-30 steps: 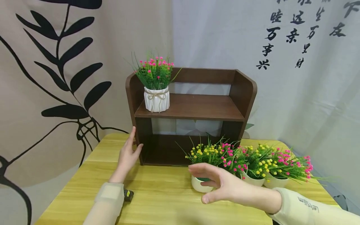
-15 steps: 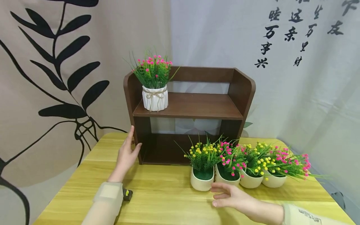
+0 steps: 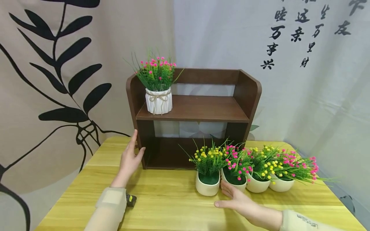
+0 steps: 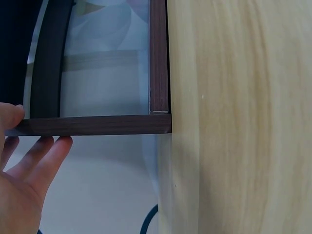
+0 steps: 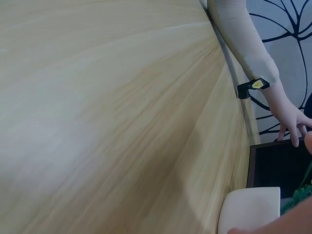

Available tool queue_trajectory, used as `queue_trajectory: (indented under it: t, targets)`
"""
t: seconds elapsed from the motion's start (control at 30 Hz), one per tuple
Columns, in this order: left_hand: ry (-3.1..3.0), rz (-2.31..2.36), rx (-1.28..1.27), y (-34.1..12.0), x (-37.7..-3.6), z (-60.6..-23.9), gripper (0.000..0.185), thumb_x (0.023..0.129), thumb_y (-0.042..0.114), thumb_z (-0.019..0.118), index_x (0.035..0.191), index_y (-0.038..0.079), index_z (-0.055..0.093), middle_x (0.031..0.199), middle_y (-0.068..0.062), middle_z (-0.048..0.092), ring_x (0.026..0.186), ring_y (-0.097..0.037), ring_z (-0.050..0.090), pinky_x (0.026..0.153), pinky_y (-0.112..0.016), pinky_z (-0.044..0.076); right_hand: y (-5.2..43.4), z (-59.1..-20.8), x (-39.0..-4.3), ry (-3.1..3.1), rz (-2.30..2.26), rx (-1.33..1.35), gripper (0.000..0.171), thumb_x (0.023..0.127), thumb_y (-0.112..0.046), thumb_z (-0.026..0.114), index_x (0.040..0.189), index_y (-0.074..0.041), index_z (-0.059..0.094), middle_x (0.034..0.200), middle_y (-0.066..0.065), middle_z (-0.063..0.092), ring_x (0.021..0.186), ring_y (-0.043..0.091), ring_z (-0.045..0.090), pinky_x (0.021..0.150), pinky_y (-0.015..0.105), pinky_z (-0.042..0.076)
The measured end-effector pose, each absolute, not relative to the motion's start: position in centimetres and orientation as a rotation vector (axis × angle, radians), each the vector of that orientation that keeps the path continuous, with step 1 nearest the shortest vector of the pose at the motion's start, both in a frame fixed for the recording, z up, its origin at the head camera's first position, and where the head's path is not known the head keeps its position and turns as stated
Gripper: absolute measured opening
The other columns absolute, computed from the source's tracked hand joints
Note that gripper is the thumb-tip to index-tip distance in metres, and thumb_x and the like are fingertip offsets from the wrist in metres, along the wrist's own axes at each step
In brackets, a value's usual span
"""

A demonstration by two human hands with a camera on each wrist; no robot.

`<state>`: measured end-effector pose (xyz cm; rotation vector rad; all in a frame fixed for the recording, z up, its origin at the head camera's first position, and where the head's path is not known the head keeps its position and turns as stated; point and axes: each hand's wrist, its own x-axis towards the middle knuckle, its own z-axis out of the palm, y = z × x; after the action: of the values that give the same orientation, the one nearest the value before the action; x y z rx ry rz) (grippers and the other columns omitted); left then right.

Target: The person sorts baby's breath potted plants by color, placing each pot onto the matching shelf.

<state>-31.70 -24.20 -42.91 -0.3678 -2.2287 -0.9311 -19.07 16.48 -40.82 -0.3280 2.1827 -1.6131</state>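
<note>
Fingers of right hand [image 3: 235,200] straight, nothing held, tips at pink-flower pot [image 3: 233,179] just right of yellow-flower pot [image 3: 207,186] on surface [image 3: 162,205]. I judge pot light, smooth, brittle; take it round body, not stems. Left hand [image 3: 130,158] flat against shelf [image 3: 196,112] side.

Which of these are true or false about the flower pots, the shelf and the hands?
1. One flower pot stands on the brown shelf's upper board. True.
2. Four flower pots stand in a row on the yellow table. True.
3. The left hand holds a flower pot. False: it rests against the shelf's left side.
4. The right hand is up on the shelf. False: it lies low on the table, by the pink-flowered pot.
5. The shelf's lower space holds a pot. False: none stands inside.
</note>
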Motion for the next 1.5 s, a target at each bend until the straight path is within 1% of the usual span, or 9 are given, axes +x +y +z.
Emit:
queue_trajectory:
  t: [0.4, 0.67, 0.83, 0.97, 1.1, 1.17, 1.2, 1.33, 1.5]
  targets:
    - [-2.198, -0.92, -0.38, -24.2, -31.8, -43.2, 0.089, 0.088, -0.001, 0.068, 0.157, 0.024, 0.018, 0.15, -0.019, 0.037, 0.1, -0.041, 0.061, 0.049, -0.027, 0.046, 14.8, -41.5, -19.7, 2.162, -1.739, -0.262, 0.098, 0.084, -0.012, 0.073, 0.148, 0.016, 0.004, 0.153, 0.036, 0.006, 0.139, 0.05, 0.013, 0.111, 0.056, 0.016]
    - [-2.203, -0.925, -0.375, -24.4, -31.8, -43.1, 0.088, 0.089, -0.001, 0.067, 0.157, 0.025, 0.018, 0.152, -0.018, 0.035, 0.098, -0.041, 0.061, 0.046, -0.025, 0.044, 13.1, -42.3, -20.6, 2.259, -1.831, -0.224, 0.101, 0.076, -0.002, 0.077, 0.15, 0.011, 0.01, 0.151, 0.037, 0.016, 0.137, 0.051, 0.022, 0.11, 0.057, 0.021]
    - [-2.201, -0.925, -0.377, -24.3, -31.7, -43.0, 0.088, 0.089, -0.001, 0.067, 0.157, 0.025, 0.018, 0.151, -0.018, 0.035, 0.088, -0.038, 0.063, 0.044, -0.024, 0.041, 11.9, -43.3, -21.5, 2.318, -1.886, -0.191, 0.106, 0.072, -0.002, 0.081, 0.15, 0.009, 0.009, 0.15, 0.035, 0.023, 0.135, 0.048, 0.028, 0.108, 0.055, 0.027]
    - [-2.195, -0.931, -0.395, -24.3, -31.7, -43.0, 0.087, 0.089, -0.001, 0.068, 0.157, 0.024, 0.019, 0.151, -0.019, 0.036, 0.073, -0.034, 0.062, 0.043, -0.023, 0.04, 11.3, -44.3, -22.1, 2.378, -1.928, -0.19, 0.108, 0.068, -0.003, 0.083, 0.149, 0.009, 0.012, 0.149, 0.033, 0.027, 0.135, 0.043, 0.032, 0.109, 0.051, 0.027]
    - [-2.184, -0.925, -0.399, -24.2, -31.8, -43.2, 0.087, 0.088, -0.001, 0.068, 0.156, 0.024, 0.02, 0.15, -0.019, 0.037, 0.076, -0.034, 0.063, 0.043, -0.023, 0.04, 10.6, -45.0, -22.4, 2.513, -1.885, -0.146, 0.11, 0.065, -0.011, 0.087, 0.149, 0.008, 0.018, 0.146, 0.03, 0.033, 0.132, 0.04, 0.035, 0.109, 0.049, 0.026]
    - [-2.187, -0.921, -0.398, -24.2, -31.9, -43.3, 0.088, 0.088, -0.001, 0.068, 0.157, 0.025, 0.019, 0.151, -0.018, 0.037, 0.064, -0.032, 0.06, 0.042, -0.023, 0.04, 10.3, -45.2, -22.6, 2.567, -1.857, -0.124, 0.111, 0.064, -0.015, 0.089, 0.148, 0.007, 0.02, 0.145, 0.029, 0.035, 0.131, 0.039, 0.037, 0.109, 0.05, 0.026]
    - [-2.185, -0.915, -0.397, -24.2, -31.9, -43.4, 0.087, 0.089, -0.001, 0.068, 0.157, 0.025, 0.019, 0.15, -0.018, 0.037, 0.068, -0.031, 0.061, 0.042, -0.023, 0.041, 10.2, -45.3, -22.7, 2.591, -1.843, -0.117, 0.112, 0.063, -0.017, 0.09, 0.148, 0.006, 0.021, 0.145, 0.029, 0.036, 0.131, 0.04, 0.037, 0.108, 0.05, 0.027]
    - [-2.199, -0.923, -0.383, -24.2, -31.9, -43.3, 0.087, 0.09, 0.0, 0.066, 0.157, 0.027, 0.017, 0.151, -0.017, 0.036, 0.044, -0.017, 0.045, 0.041, -0.024, 0.04, 9.7, -45.6, -23.1, 2.652, -1.812, -0.127, 0.114, 0.06, -0.02, 0.092, 0.147, 0.006, 0.023, 0.142, 0.03, 0.04, 0.128, 0.042, 0.041, 0.106, 0.052, 0.031]
    - [-2.213, -0.933, -0.368, -24.2, -31.8, -43.2, 0.087, 0.091, 0.002, 0.066, 0.157, 0.028, 0.016, 0.152, -0.017, 0.035, 0.04, -0.005, 0.034, 0.04, -0.024, 0.04, 9.1, -46.1, -23.7, 2.672, -1.815, -0.138, 0.115, 0.059, -0.02, 0.093, 0.146, 0.006, 0.024, 0.141, 0.031, 0.041, 0.128, 0.043, 0.04, 0.105, 0.053, 0.032]
